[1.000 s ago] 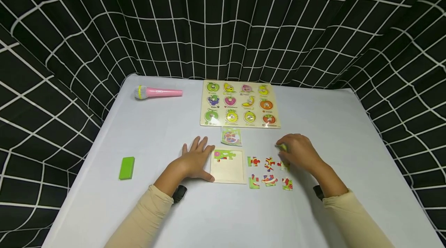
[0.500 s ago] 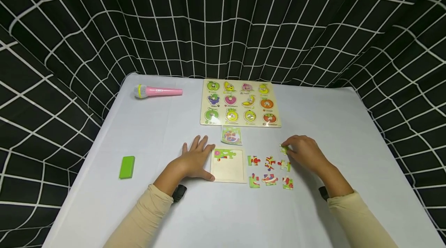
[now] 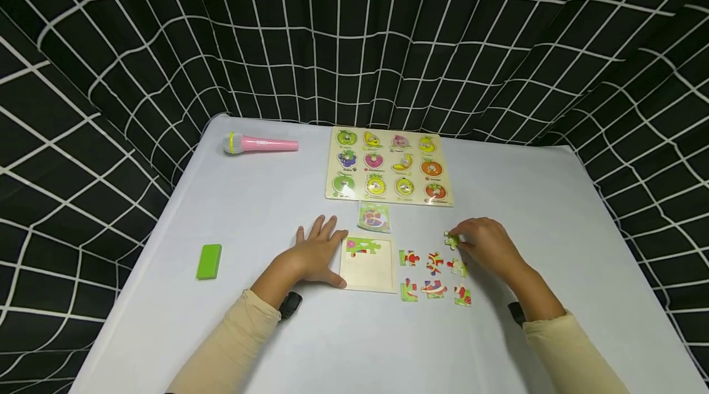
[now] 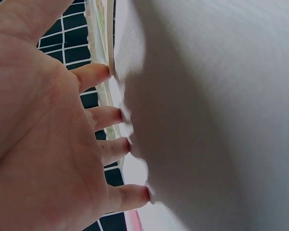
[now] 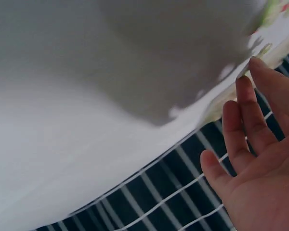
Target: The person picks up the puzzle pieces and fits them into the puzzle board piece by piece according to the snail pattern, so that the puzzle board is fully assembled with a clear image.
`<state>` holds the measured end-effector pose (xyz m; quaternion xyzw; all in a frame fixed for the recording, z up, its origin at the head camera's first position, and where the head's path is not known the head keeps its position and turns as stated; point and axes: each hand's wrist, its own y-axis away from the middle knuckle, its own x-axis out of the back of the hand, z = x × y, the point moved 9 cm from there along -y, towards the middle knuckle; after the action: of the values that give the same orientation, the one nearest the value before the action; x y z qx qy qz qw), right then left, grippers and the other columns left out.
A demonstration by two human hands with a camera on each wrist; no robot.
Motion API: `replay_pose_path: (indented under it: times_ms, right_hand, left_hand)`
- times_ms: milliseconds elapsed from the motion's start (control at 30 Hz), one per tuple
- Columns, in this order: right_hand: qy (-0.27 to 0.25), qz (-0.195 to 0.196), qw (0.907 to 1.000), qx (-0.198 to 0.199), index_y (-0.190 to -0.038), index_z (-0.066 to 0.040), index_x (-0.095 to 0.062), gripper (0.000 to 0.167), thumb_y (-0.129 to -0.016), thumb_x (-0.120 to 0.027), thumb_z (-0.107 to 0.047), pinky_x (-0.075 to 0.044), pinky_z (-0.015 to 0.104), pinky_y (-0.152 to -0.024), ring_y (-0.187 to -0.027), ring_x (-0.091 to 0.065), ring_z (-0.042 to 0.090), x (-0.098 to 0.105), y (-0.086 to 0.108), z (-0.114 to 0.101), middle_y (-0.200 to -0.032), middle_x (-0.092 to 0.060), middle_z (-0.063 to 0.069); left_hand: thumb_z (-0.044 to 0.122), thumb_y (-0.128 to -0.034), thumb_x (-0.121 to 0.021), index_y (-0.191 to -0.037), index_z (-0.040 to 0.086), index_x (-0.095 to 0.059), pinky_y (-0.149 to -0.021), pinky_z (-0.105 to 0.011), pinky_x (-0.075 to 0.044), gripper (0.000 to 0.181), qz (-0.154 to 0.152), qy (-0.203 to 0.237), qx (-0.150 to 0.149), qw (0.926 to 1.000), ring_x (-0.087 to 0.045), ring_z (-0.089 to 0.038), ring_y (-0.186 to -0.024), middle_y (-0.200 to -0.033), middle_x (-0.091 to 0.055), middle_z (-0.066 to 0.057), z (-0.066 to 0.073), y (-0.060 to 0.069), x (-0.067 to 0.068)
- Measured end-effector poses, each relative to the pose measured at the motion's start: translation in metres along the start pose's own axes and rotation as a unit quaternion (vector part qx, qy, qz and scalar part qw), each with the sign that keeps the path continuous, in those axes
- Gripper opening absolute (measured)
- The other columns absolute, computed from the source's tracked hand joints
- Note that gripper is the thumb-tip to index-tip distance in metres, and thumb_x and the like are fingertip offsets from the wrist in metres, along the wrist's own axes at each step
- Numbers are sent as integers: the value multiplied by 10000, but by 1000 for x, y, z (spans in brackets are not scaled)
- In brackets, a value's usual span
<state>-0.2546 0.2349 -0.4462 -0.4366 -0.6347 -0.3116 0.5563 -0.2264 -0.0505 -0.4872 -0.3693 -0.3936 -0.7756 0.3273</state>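
Observation:
My left hand lies with its fingers spread at the left edge of the square puzzle tray, thumb and index touching its rim. In the left wrist view, the fingertips rest on the white cloth. A green strip of joined puzzle pieces sits along the tray's top left. Between thumb and index, my right hand pinches a green puzzle piece; the right wrist view shows this piece edge-on. Several loose puzzle pieces lie in two rows between the tray and my right hand.
A small picture card lies above the tray, against a wooden fruit puzzle board. At the back left is a pink toy microphone. A green block lies at the left. Black gridded cloth hangs behind the table.
My right hand has shifted slightly right, and the green piece in its fingers now shows more plainly. The left hand stays on the tray's edge. The head view has shifted a little.

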Motion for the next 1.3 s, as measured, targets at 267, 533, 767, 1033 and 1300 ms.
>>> replay_pose_path:
  times_ms: [267, 533, 767, 1033, 1300]
  right_hand:
    - [-258, -44, 9966, 779, -986, -83, -759, 257, -739, -825, -60, -428, 496, -982, -1019, -642, 270, -8, -20, -71, -1004, -727, 49]
    - [-331, -129, 9912, 1276, -1001, -115, -762, 243, -766, -820, -119, -417, 464, -997, -1010, -627, 223, -19, -34, -119, -1009, -718, 14]
    - [-262, -105, 9902, 1367, -995, -127, -772, 244, -757, -827, -122, -422, 477, -992, -982, -626, 219, -24, -35, -127, -990, -706, 7]
    - [-127, -18, 9911, 1327, -982, -135, -782, 226, -761, -826, -129, -422, 473, -995, -994, -616, 252, -22, -37, -129, -968, -697, 15]
    - [-290, -308, 9916, 1224, -1023, -125, -766, 227, -799, -797, -135, -415, 526, -998, -1009, -630, 246, -25, -35, -130, -1013, -704, 18]
  left_hand:
    - [504, -691, -835, -1532, 141, -275, -1102, -707, -56, 1074, -33, -15, 20, 10000, 66, -389, -1487, -1629, -25, -160, 0, 0, 0]
    - [507, -690, -834, -1534, 149, -273, -1105, -703, -35, 1075, -43, 23, 53, 10000, 76, -373, -1489, -1631, -19, -149, -2, -2, -2]
    - [516, -692, -830, -1534, 146, -271, -1105, -702, -50, 1076, -54, -61, 53, 10000, 74, -374, -1489, -1631, -24, -152, -2, -2, -3]
    - [539, -702, -812, -1542, 152, -250, -1107, -701, -54, 1082, -67, -200, 44, 9998, 82, -370, -1489, -1632, 5, -147, -1, -3, -1]
    - [536, -698, -817, -1542, 143, -252, -1105, -702, -59, 1089, -160, -183, 88, 9997, 74, -377, -1488, -1631, -1, -151, -1, -2, -3]
